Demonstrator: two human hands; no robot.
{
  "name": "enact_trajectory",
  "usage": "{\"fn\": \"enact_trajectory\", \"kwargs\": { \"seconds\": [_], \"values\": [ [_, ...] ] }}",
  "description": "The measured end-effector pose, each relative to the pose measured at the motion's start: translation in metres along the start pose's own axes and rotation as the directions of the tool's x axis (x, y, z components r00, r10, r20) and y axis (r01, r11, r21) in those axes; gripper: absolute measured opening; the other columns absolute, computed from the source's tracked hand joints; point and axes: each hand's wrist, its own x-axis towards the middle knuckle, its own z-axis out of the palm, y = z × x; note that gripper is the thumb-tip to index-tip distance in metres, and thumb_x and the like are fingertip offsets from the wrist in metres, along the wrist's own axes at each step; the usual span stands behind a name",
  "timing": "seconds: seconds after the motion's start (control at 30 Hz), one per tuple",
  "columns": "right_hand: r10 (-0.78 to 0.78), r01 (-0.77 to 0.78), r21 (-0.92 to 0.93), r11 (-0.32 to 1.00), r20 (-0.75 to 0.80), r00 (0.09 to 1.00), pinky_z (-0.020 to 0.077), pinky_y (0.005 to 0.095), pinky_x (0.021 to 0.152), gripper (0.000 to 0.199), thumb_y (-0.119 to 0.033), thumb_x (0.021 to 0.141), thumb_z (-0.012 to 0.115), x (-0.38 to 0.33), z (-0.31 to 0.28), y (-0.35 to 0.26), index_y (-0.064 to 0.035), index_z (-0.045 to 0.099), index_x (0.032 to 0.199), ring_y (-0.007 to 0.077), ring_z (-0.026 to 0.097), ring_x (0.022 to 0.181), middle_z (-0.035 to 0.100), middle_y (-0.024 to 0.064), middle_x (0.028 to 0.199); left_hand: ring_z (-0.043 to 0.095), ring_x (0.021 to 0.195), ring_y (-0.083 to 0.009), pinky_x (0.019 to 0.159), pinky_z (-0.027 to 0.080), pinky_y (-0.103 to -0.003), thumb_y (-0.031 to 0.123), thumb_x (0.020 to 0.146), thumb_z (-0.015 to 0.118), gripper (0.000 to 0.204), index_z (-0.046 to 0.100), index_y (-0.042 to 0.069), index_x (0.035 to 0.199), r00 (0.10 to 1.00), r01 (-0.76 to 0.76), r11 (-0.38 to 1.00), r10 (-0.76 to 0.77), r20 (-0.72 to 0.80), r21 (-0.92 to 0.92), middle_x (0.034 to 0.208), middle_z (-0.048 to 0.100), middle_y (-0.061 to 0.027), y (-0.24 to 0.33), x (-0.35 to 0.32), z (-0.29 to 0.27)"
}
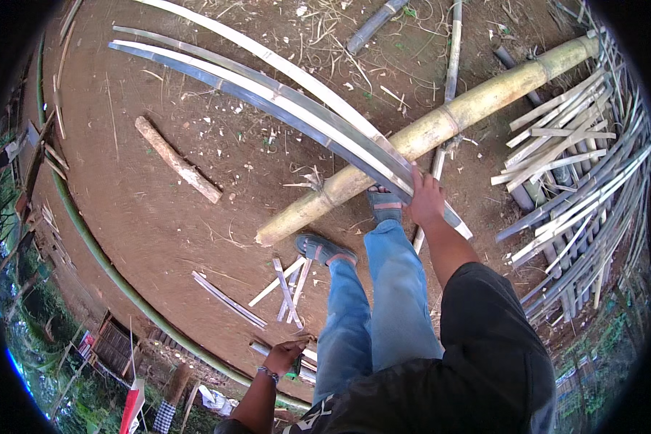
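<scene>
My right hand (428, 197) is closed around the near ends of several long split bamboo strips (325, 136), some pale, some grey-skinned. They fan out and bend toward the upper left. Beneath them a thick yellowish bamboo pole (495, 95) slants across the dirt, and the strips pass over it. Down by my left leg, my left hand (283, 358) has its fingers curled in. Something dark and green shows beside it, too small to name. Short split bamboo pieces (307, 367) lie on the ground just past that hand.
Stacked bamboo slats (557, 137) and long grey strips (593, 195) fill the right side. A short log (177, 159) lies at left; more cut slats (291, 289) lie near my left foot. Thin poles (453, 54) lie beyond the thick one. A long green pole (116, 275) borders the left.
</scene>
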Motion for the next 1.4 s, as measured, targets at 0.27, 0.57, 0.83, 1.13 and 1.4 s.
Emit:
{"fn": "enact_trajectory", "kwargs": {
  "seconds": [0.27, 0.57, 0.83, 1.13, 1.4],
  "values": [
    [-0.085, 0.082, 0.104, 0.991, 0.017, 0.996, 0.0469, 0.0415, 0.098, 0.114, -0.033, 0.070, 0.081, -0.004, -0.009, 0.002, -0.0177, 0.003, 0.153, 0.0331, 0.056, 0.115, 0.049, 0.0174, 0.131, 0.058, 0.080, -0.0095, 0.076, 0.047, -0.026, 0.032, 0.094, 0.062, 0.036, 0.067, 0.005, 0.116, 0.991, -0.133, 0.989, 0.134, 0.000, -0.065, 0.088, 0.069, -0.0027, 0.016, -0.009, 0.013],
    [-0.152, 0.143, 0.267, 0.953, 0.014, 0.988, 0.0465, 0.0421, 0.098, 0.098, -0.027, 0.064, 0.082, -0.017, 0.010, 0.004, -0.0107, 0.027, 0.143, 0.0370, 0.056, 0.117, 0.055, 0.0211, 0.127, 0.064, 0.088, -0.0140, 0.082, 0.050, -0.030, 0.036, 0.094, 0.057, 0.034, 0.066, 0.018, 0.122, 0.995, -0.097, 0.980, 0.093, 0.027, 0.173, 0.097, 0.071, -0.0073, 0.008, 0.002, 0.012],
    [-0.243, 0.213, 0.330, 0.920, 0.053, 0.969, 0.0475, 0.0424, 0.097, 0.098, -0.024, 0.060, 0.083, -0.026, 0.016, 0.003, -0.0048, 0.031, 0.140, 0.0394, 0.058, 0.113, 0.058, 0.0268, 0.123, 0.060, 0.085, -0.0107, 0.082, 0.049, -0.029, 0.039, 0.093, 0.060, 0.036, 0.067, 0.016, 0.121, 0.977, -0.212, 0.973, 0.213, 0.009, 0.094, 0.096, 0.069, -0.0032, -0.022, 0.019, 0.013],
    [-0.561, 0.065, 0.833, 0.549, 0.310, 0.767, 0.0494, 0.0365, 0.089, 0.079, -0.004, 0.062, 0.074, -0.145, -0.089, 0.008, -0.0002, 0.043, 0.134, 0.0234, 0.062, 0.098, 0.064, 0.0129, 0.111, 0.066, 0.101, -0.0246, 0.093, 0.048, -0.032, 0.046, 0.090, 0.056, 0.037, 0.071, 0.020, 0.112, 0.944, -0.298, 0.875, 0.330, -0.019, 0.381, 0.109, 0.070, -0.0078, -0.023, -0.013, 0.015],
    [-0.690, -0.295, 0.919, 0.260, 0.391, 0.609, 0.0528, 0.0371, 0.080, 0.064, 0.000, 0.068, 0.070, -0.246, -0.187, -0.003, -0.0014, 0.048, 0.129, 0.0259, 0.064, 0.090, 0.065, 0.0129, 0.108, 0.064, 0.098, -0.0325, 0.089, 0.048, -0.042, 0.050, 0.092, 0.050, 0.044, 0.070, 0.012, 0.102, 0.754, -0.475, 0.668, 0.645, -0.127, 0.573, 0.104, 0.069, -0.0147, -0.005, -0.099, 0.013]
  ]
}}
